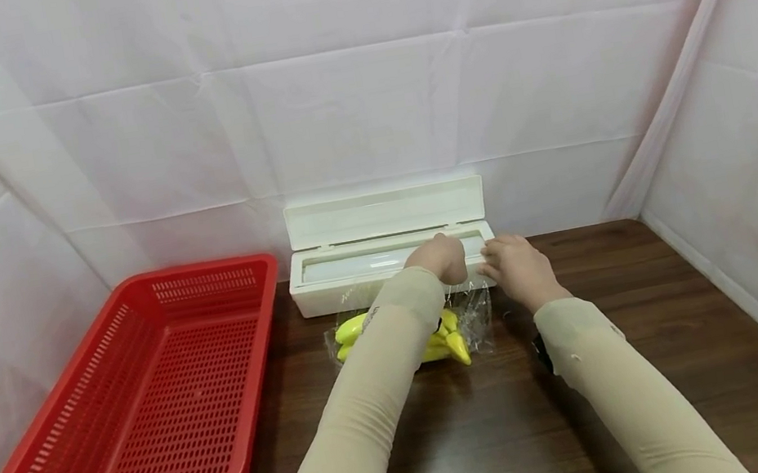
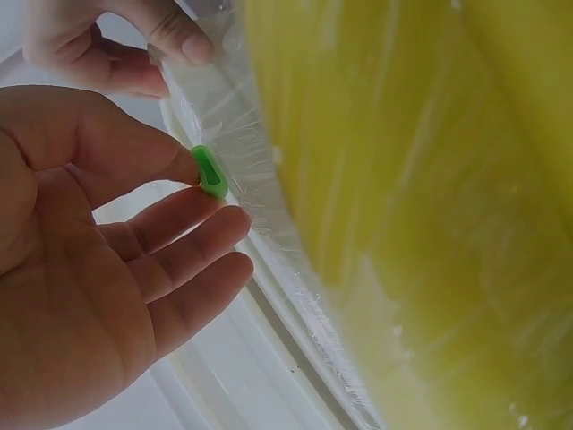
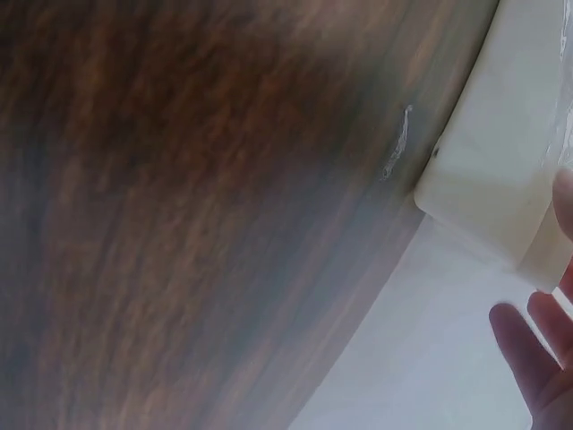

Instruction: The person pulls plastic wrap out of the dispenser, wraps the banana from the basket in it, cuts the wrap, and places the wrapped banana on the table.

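Note:
A white cling film box [image 1: 329, 298] stands at the back with its lid raised and a film roll inside. My left hand [image 1: 445, 257] is over its front edge, thumb and index finger pinching a small green slide cutter [image 2: 210, 172]; its other fingers are loosely extended. At the box's right end, my right hand [image 1: 520, 270] grips the corner, its thumb on the film over the front edge. Clear cling film [image 1: 476, 312] runs from the box down over yellow bananas [image 1: 456, 344]. The left forearm hides part of the bananas in the head view.
A red plastic basket [image 1: 262, 371] with a perforated base stands on the left of the dark wooden table [image 1: 499, 432]. White cloth walls [image 1: 361, 123] enclose the back and both sides. A small scrap of film [image 3: 398, 143] lies beside the box in the right wrist view.

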`<state>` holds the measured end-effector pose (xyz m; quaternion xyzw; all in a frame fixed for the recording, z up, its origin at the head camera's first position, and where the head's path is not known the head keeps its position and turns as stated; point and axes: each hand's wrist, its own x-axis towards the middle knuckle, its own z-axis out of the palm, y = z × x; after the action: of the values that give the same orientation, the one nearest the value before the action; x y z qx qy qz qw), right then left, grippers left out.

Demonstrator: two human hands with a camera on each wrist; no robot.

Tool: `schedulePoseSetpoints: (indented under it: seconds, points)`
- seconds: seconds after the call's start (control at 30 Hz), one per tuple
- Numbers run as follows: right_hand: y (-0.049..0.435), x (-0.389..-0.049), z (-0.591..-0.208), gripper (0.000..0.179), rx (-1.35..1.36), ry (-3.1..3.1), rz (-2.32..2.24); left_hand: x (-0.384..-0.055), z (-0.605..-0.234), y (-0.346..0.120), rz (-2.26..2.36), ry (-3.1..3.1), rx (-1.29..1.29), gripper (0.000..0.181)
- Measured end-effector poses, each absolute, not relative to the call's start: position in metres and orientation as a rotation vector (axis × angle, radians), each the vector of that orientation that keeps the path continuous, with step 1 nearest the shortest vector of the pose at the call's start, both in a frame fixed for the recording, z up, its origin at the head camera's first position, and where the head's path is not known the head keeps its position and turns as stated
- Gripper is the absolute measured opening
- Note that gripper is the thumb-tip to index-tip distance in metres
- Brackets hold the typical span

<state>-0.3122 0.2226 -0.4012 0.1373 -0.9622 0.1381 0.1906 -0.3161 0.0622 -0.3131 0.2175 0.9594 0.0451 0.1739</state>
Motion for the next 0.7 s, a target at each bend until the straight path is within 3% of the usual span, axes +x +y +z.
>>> schedulePoseSetpoints:
  seconds: [0.7]
  points:
    - [0.2157,-0.3109,-0.3992,0.028,0.436,-2.689,0.441,-0.3154,-0.3123,0.0601,0.155,2.705,0.622,0.019]
